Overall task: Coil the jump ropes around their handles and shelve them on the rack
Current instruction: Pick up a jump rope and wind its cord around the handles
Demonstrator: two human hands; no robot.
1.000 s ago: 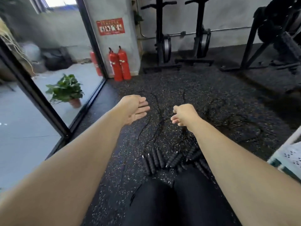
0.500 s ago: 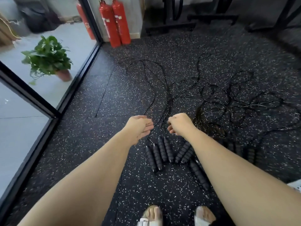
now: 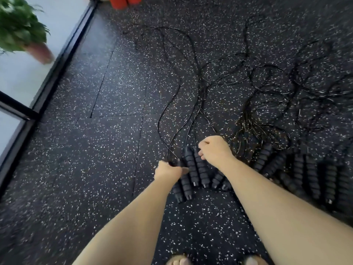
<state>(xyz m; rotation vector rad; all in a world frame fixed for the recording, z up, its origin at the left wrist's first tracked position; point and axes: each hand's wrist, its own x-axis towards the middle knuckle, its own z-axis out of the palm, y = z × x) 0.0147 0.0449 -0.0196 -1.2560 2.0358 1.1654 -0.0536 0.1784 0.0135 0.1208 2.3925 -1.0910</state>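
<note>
Plainly, the coming move turns on how the handles lie. They rest side by side on the floor (image 3: 86,178), their long axes running from the person outward and leaning a little to the left at the far end. The cords (image 3: 198,104) leave those far ends and trail away into a loose tangle.

The left hand (image 3: 168,172) is the nearer one. It sits curled over the far end of the left pair of handles (image 3: 186,188), just where their cords come out, and looks to be gripping them. The right hand (image 3: 215,151) is a little farther out and to the right, fisted over the tops of the middle handles (image 3: 200,169) with a fingertip touching one. Its fingers are hidden underneath, so I cannot tell whether it holds a handle, a cord or nothing.

A further row of handles (image 3: 313,178) lies well apart to the right. No rack is in view.

By my judgement nothing is coiled yet, and the step in hand is picking out the first rope. The pair should be lifted toward the person along its own axis, so the cord draws straight out of the tangle.
</note>
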